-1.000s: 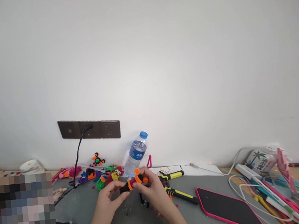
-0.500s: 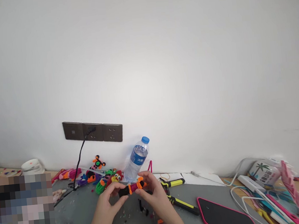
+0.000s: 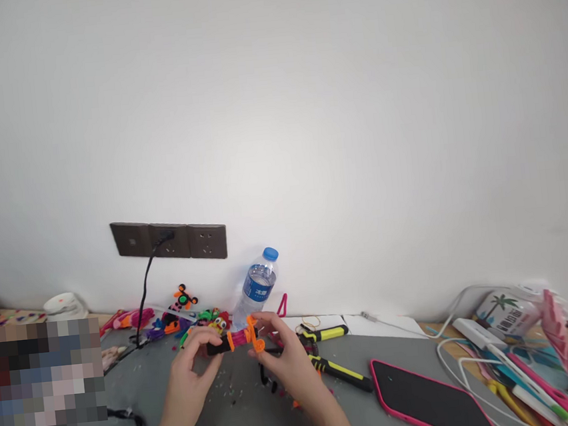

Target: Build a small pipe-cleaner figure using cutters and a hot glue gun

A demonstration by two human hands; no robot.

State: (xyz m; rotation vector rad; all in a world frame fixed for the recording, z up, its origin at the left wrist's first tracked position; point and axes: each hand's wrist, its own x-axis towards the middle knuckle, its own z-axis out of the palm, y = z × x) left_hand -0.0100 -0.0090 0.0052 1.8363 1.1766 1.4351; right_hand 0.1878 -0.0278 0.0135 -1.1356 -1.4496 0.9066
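Note:
A small fuzzy figure [image 3: 239, 339] in black, magenta and orange is held level between my two hands, above the grey mat [image 3: 233, 415]. My left hand [image 3: 193, 366] pinches its black end between thumb and fingers. At the orange end, my right hand [image 3: 283, 353] has its thumb and fingers closed on the piece. Just behind the hands stands a water bottle [image 3: 259, 285] with a blue cap, its base partly hidden. Pliers [image 3: 342, 373] with yellow and black handles lie to the right of my right hand.
A phone [image 3: 427, 397] in a pink case lies at right. Colourful fuzzy figures [image 3: 174, 324] sit along the wall at left. A black cord runs down from the wall socket [image 3: 169, 241]. Cables, a white power strip [image 3: 476, 335] and craft pieces crowd the far right.
Both hands and the figure have shifted slightly left and up in view. The figure's orange end has turned and shows more. The background has also moved up a little.

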